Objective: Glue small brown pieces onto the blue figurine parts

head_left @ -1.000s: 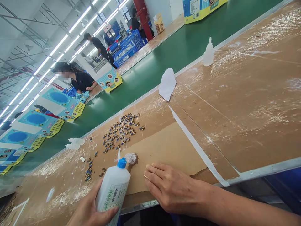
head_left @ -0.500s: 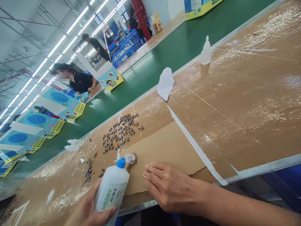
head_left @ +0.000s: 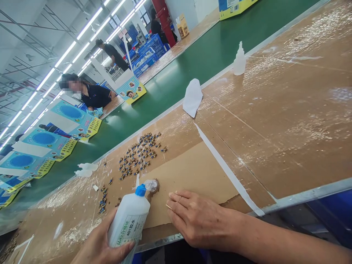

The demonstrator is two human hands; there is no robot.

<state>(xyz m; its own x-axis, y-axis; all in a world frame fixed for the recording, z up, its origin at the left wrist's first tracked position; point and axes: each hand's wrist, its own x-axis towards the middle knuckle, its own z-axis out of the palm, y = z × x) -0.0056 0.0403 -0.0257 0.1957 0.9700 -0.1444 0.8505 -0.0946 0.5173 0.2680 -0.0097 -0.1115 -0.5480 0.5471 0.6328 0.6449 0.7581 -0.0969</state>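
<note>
My left hand [head_left: 100, 244] is wrapped round a white glue bottle [head_left: 128, 220] with a blue cap and thin nozzle, tilted toward a small round puddle of glue [head_left: 153, 185] on the cardboard sheet [head_left: 192, 176]. My right hand [head_left: 196, 218] lies flat, palm down, on that sheet just right of the bottle. Its fingers are stretched out together, and a thin stick-like piece shows at the fingertips. Several tiny blue and gold parts [head_left: 140, 152] are scattered beyond the bottle, with a smaller cluster [head_left: 103, 201] to the left.
A green conveyor belt [head_left: 165, 91] runs behind the taped brown bench. White paper [head_left: 193, 97], a clear bottle [head_left: 239, 60] and toppled bottles [head_left: 85, 169] sit along its edge. Blue and yellow boxes [head_left: 68, 117] ride the belt. Other people [head_left: 90, 93] work across it.
The view has drifted slightly. Both hands and the bottle stay where they were.
</note>
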